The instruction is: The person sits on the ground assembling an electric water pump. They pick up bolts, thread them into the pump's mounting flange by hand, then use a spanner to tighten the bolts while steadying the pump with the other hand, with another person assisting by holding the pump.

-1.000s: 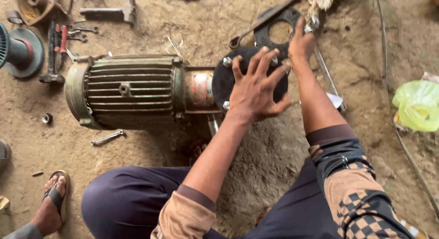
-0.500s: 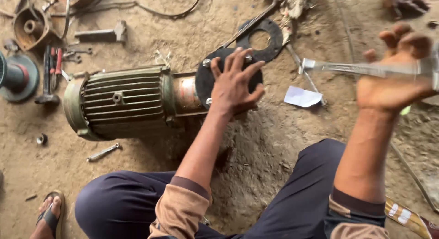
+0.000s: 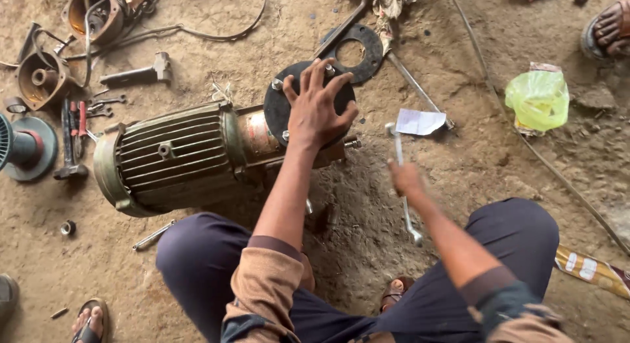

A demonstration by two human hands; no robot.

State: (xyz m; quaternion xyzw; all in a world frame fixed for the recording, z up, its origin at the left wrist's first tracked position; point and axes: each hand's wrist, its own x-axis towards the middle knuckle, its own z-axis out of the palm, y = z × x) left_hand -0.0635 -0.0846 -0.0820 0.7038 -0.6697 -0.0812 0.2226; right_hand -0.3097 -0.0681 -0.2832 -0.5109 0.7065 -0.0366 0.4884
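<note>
Bare, dusty earth is being used as the work surface in the head view, and it is strewn with loose tools, a black ring-shaped gasket (image 3: 355, 52), a crumpled yellow-green plastic bag (image 3: 539, 98) and a small scrap of white paper (image 3: 420, 121). A ribbed, olive-green electric motor (image 3: 172, 157) is lying on its side between the person's knees; its long axis is running from lower left to upper right, and the shaft end, capped by a round black bolted flange plate (image 3: 279, 107), is pointing toward the upper right. The left hand (image 3: 318, 107) is being pressed flat on that plate with the fingers spread wide. The right hand (image 3: 405, 178) is blurred, but it is seen closed around the middle of a long, slim silver wrench (image 3: 401, 179), which is being held nearly upright in the frame, just right of the plate and apart from it. A slip seems the main risk: if the wrench is swung or seated carelessly, the spread fingers lying among the bolt heads could be struck or pinched. The round motor body, resting on loose dirt, could also be rolled by a hard pull, and small bolts could be lost in the dust.
</note>
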